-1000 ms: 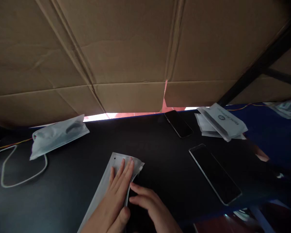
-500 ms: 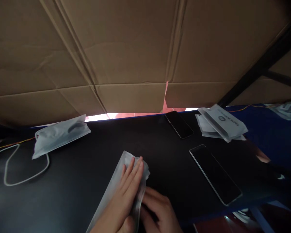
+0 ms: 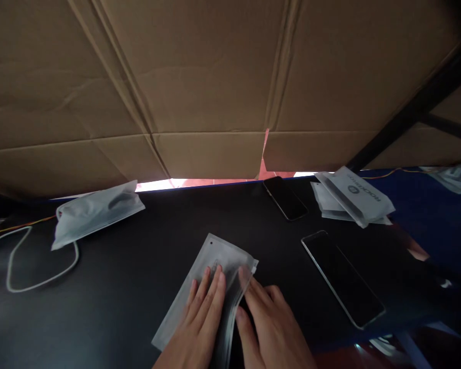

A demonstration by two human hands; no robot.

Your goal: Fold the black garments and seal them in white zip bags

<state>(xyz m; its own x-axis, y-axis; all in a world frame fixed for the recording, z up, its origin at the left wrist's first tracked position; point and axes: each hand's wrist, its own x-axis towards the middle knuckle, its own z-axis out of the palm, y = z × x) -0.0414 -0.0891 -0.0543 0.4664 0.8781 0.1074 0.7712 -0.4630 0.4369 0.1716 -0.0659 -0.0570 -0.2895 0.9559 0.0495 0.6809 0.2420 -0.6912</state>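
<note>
A frosted translucent zip bag (image 3: 228,251) lies slanted on the black tabletop in front of me. My left hand (image 3: 202,312) rests flat on top of it, fingers stretched out and held close together. At the bag's right side, my right hand (image 3: 269,318) grips the open edge. Its index fingertip shows through the clear film, inside the opening, while the thumb sits at the lower part of that edge. A small zip slider is visible at the bag's upper right corner. Whatever lies under my left palm is hidden.
A larger phone (image 3: 341,277) and a smaller phone (image 3: 285,198) lie to the right. Beyond them are stacked white pouches (image 3: 363,195). At left, a filled pouch (image 3: 96,212) lies by a white cable (image 3: 42,284). Cardboard (image 3: 211,82) hangs behind the table (image 3: 100,307).
The bag has turned flatter and now shows its upper face. My left hand has slid down it, and my right hand has moved up, with its index finger now under the film.
</note>
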